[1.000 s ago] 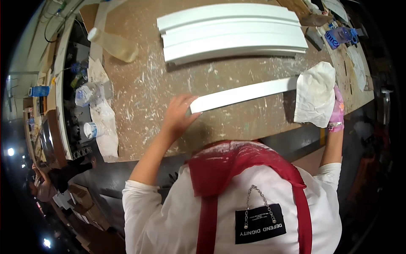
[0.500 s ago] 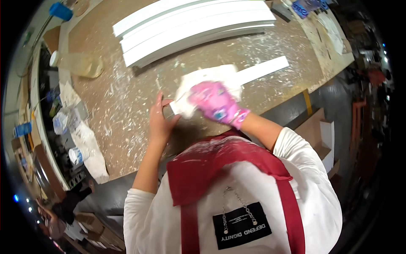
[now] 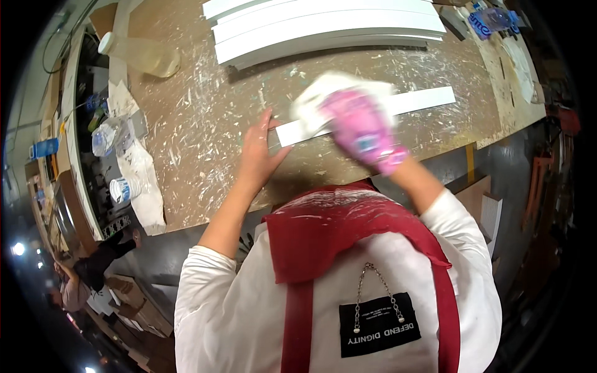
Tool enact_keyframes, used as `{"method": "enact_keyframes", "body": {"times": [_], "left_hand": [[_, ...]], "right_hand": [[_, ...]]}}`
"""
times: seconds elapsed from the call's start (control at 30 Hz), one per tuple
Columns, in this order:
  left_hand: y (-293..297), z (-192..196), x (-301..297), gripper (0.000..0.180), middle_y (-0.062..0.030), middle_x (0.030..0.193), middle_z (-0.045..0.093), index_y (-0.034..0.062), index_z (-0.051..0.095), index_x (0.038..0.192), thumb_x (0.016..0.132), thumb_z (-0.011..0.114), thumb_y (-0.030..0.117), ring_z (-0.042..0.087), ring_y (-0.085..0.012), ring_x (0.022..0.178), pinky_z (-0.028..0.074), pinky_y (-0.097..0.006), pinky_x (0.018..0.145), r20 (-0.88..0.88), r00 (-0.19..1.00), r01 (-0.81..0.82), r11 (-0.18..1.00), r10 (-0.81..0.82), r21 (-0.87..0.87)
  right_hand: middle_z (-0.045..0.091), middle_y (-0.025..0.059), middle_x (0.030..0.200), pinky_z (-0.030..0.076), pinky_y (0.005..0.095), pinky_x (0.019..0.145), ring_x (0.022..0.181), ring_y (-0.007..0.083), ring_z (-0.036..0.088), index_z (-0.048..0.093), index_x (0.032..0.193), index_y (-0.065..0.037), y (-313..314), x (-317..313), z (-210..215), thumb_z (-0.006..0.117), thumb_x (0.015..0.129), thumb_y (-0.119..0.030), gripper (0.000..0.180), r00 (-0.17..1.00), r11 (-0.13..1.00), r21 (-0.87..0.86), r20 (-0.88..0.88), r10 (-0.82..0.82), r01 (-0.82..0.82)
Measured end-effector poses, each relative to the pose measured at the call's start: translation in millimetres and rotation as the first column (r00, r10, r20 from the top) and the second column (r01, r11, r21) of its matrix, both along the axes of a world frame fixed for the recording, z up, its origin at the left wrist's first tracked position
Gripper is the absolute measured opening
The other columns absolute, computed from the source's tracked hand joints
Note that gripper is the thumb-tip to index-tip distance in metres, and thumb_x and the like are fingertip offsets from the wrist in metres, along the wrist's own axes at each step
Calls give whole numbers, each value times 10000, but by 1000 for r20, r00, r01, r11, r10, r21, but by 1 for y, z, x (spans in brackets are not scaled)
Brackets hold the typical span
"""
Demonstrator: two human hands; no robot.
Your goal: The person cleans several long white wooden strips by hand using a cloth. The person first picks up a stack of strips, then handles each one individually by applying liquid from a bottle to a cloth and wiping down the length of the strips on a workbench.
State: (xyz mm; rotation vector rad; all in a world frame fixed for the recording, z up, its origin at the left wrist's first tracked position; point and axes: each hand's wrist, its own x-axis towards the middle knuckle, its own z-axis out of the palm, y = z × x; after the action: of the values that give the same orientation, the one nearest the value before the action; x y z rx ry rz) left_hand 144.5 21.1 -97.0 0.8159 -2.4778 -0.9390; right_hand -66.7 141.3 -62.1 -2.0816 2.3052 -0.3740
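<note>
A flat white strip [image 3: 426,99] lies slantwise on the paint-flecked workbench [image 3: 211,149]. My bare left hand [image 3: 258,152] is at its left end, with the thumb and a finger closed on the two edges there. My right hand [image 3: 360,127], in a pink patterned glove, presses a bunched white cloth [image 3: 311,102] onto the strip and is blurred by motion. The cloth and glove hide the strip's middle. Fingers of the gloved hand are partly smeared, but they stay on the cloth.
A stack of long white boards [image 3: 329,31] lies at the far side. At left are a bottle of yellowish liquid [image 3: 146,56], a white cup [image 3: 120,189] and crumpled paper [image 3: 140,177]. A blue-labelled bottle [image 3: 491,22] is far right; a cardboard box [image 3: 476,202] stands below the bench's right edge.
The view has shifted, so the bench appears further left and higher. My gloved hand and the cloth have slid rightward along the strip, uncovering more of its left end. My left hand stays at that end.
</note>
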Motion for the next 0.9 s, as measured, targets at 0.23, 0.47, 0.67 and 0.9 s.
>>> {"method": "enact_keyframes", "body": {"times": [0.23, 0.47, 0.67, 0.9], "left_hand": [[-1, 7, 3, 891, -104, 1082, 609, 30, 285, 1417, 684, 785, 112, 533, -303, 1064, 384, -401, 966, -66, 998, 26, 995, -19, 96], [-1, 2, 2, 892, -105, 1103, 610, 38, 282, 1423, 692, 784, 130, 532, -289, 1060, 384, -395, 961, -15, 999, 30, 992, -29, 120], [-5, 0, 8, 848, -101, 1095, 609, 86, 312, 1418, 709, 774, 147, 541, -289, 1042, 407, -405, 920, -83, 996, 46, 985, -32, 167], [-5, -7, 9, 875, -83, 1064, 614, 126, 329, 1417, 673, 791, 124, 556, -276, 1002, 420, -388, 904, -122, 992, 36, 993, -21, 116]], "right_hand": [[602, 104, 923, 503, 423, 723, 837, 273, 588, 638, 893, -90, 31, -43, -11, 608, 726, -97, 170, 997, 994, 83, 38, 73, -76], [586, 58, 1035, 502, 414, 795, 939, 266, 587, 537, 1026, -193, -26, 44, 2, 592, 735, -163, 298, 889, 894, -64, 98, 448, -444], [617, 71, 972, 523, 405, 738, 851, 253, 618, 626, 901, -137, -7, 1, 11, 608, 723, -138, 179, 923, 906, 177, 67, 379, -385], [629, 71, 944, 529, 396, 697, 814, 266, 623, 642, 896, -126, -8, 1, 14, 622, 730, -137, 168, 934, 909, 218, 104, 341, -356]]}}
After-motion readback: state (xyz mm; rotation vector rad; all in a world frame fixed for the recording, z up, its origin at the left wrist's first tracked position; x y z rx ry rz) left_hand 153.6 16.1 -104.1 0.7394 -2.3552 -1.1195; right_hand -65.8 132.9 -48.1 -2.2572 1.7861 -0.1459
